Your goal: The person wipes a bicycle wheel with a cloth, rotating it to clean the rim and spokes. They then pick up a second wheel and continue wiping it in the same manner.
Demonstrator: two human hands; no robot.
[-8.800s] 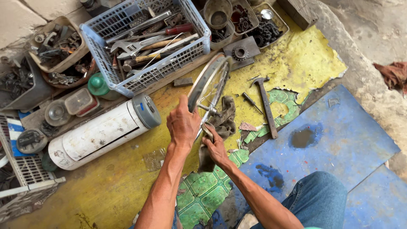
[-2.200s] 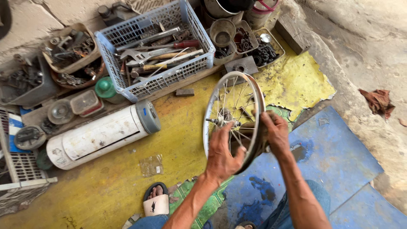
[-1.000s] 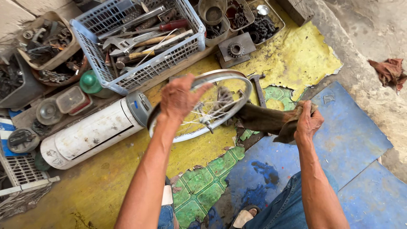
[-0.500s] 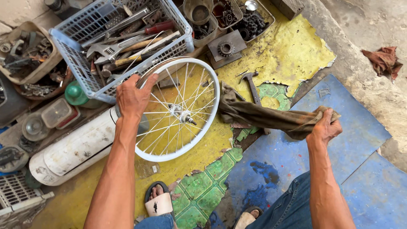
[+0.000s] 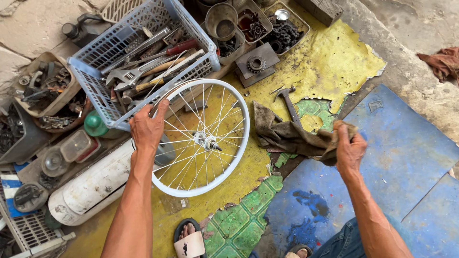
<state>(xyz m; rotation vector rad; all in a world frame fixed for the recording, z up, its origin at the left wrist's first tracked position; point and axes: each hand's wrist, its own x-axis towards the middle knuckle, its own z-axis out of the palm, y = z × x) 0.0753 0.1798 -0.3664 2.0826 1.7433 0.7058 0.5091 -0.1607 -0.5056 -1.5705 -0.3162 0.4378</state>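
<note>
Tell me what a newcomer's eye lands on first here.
The white spoked wheel at centre, held at its rim by the left hand over the yellow floor covering. Next, the brown rag gripped by the right hand. Behind, a blue basket crammed with tools.

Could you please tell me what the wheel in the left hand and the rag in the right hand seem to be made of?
The wheel in the left hand looks like metal: a pale, smooth rim, perhaps painted or plated, with thin shiny wire spokes and a bright hub. The rag gripped by the right hand looks like soft woven cloth, brown and stained, since it hangs in limp folds.
</note>
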